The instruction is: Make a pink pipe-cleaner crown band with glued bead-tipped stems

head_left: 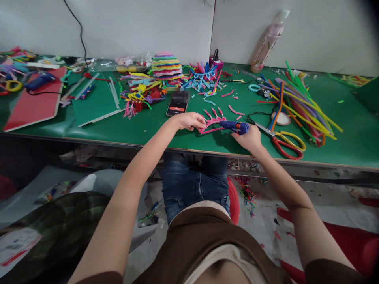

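Observation:
My left hand (189, 120) is closed, pinching the left end of a pink pipe-cleaner crown (212, 122) that lies on the green table (124, 128). My right hand (250, 138) grips a blue hot glue gun (235, 126), its nozzle pointing left at the crown's right side. Short pink pipe-cleaner pieces (236, 111) lie just beyond the crown.
A phone (177, 107) lies behind my left hand. Red and yellow scissors (284, 142) sit right of my right hand, with a bundle of long pipe cleaners (302, 104) beyond. Stacked coloured shapes (167, 66), blue crowns (203, 77), a pink bottle (268, 41) and boards (94, 100) stand farther back.

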Demonstrator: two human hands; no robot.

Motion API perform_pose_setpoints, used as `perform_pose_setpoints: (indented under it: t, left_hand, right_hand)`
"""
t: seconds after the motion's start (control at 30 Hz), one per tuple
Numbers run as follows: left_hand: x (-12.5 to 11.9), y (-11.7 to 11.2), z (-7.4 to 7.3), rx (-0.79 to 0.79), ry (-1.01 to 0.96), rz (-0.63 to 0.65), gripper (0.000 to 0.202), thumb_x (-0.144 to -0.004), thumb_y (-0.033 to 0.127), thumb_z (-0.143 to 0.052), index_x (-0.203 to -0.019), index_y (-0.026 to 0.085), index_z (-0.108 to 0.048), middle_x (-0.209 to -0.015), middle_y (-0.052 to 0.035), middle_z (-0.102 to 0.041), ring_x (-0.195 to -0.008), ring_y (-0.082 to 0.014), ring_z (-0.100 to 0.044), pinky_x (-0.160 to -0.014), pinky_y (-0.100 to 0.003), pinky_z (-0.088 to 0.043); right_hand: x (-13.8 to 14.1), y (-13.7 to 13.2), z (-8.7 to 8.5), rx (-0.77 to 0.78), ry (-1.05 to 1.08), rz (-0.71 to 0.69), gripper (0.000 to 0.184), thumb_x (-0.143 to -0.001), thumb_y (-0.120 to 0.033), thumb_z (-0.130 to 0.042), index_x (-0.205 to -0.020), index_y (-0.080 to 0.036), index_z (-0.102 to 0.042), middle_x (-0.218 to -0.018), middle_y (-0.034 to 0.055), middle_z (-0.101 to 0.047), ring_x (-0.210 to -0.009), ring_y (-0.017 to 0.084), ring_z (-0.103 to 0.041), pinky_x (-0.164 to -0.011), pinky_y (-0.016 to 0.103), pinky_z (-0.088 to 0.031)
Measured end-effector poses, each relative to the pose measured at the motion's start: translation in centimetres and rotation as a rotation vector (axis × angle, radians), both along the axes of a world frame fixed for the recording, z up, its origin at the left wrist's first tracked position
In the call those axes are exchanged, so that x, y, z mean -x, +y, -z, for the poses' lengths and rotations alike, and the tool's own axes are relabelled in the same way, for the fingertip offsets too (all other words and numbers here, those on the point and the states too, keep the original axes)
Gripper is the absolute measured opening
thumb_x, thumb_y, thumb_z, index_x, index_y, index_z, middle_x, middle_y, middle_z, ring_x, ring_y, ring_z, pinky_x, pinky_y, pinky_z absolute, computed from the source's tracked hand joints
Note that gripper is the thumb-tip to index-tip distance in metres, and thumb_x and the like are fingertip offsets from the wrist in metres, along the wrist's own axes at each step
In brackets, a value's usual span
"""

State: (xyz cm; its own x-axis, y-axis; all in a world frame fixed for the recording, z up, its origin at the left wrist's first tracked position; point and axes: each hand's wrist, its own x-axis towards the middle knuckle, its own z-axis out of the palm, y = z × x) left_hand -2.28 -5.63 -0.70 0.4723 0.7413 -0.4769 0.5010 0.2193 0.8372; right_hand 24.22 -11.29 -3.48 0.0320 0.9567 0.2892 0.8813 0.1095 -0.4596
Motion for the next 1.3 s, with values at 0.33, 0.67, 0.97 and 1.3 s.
perform_pose_setpoints:
  t: [0.33, 0.67, 0.97, 1.3]
  left_hand:
    - [-0.1, -0.1, 0.0, -0.004, -0.011, -0.018, 0.018, -0.059, 0.026, -0.078, -0.074, 0.019, -0.069, -0.075, -0.0021, -0.065, -0.070, -0.0112, -0.053, -0.057, -0.024, -0.030]
    - [0.0, 0.0, 0.1, -0.001, -0.015, -0.021, 0.019, -0.059, 0.025, -0.079, -0.074, 0.020, -0.070, -0.077, -0.0027, -0.063, -0.070, -0.0106, -0.052, -0.056, -0.023, -0.030]
    - [-0.1, -0.1, 0.0, -0.011, -0.007, -0.014, 0.017, -0.059, 0.026, -0.078, -0.074, 0.020, -0.071, -0.077, -0.0032, -0.064, -0.072, -0.0120, -0.054, -0.058, -0.025, -0.030]
    - [-0.1, -0.1, 0.0, -0.006, 0.005, -0.019, 0.018, -0.061, 0.026, -0.077, -0.075, 0.018, -0.070, -0.077, -0.0026, -0.064, -0.071, -0.0105, -0.053, -0.058, -0.024, -0.031]
  right_hand:
    - [-0.3, 0.0, -0.2, 0.047, 0.000, 0.036, 0.020, -0.059, -0.038, -0.065, -0.066, -0.021, -0.057, -0.060, 0.0066, -0.060, -0.064, 0.028, -0.062, -0.064, 0.041, -0.052]
    - [-0.8, 0.1, -0.1, 0.052, -0.019, 0.047, 0.019, -0.060, -0.036, -0.066, -0.068, -0.020, -0.060, -0.065, 0.0082, -0.063, -0.067, 0.028, -0.061, -0.066, 0.041, -0.052]
    - [-1.1, 0.0, -0.5, 0.111, -0.052, 0.089, 0.023, -0.062, -0.038, -0.067, -0.073, -0.019, -0.060, -0.072, 0.0110, -0.064, -0.076, 0.032, -0.063, -0.070, 0.045, -0.051]
    - [-1.1, -0.2, -1.0, 0.143, -0.136, 0.126, 0.024, -0.064, -0.040, -0.062, -0.075, -0.018, -0.058, -0.075, 0.0111, -0.064, -0.079, 0.031, -0.062, -0.070, 0.041, -0.050]
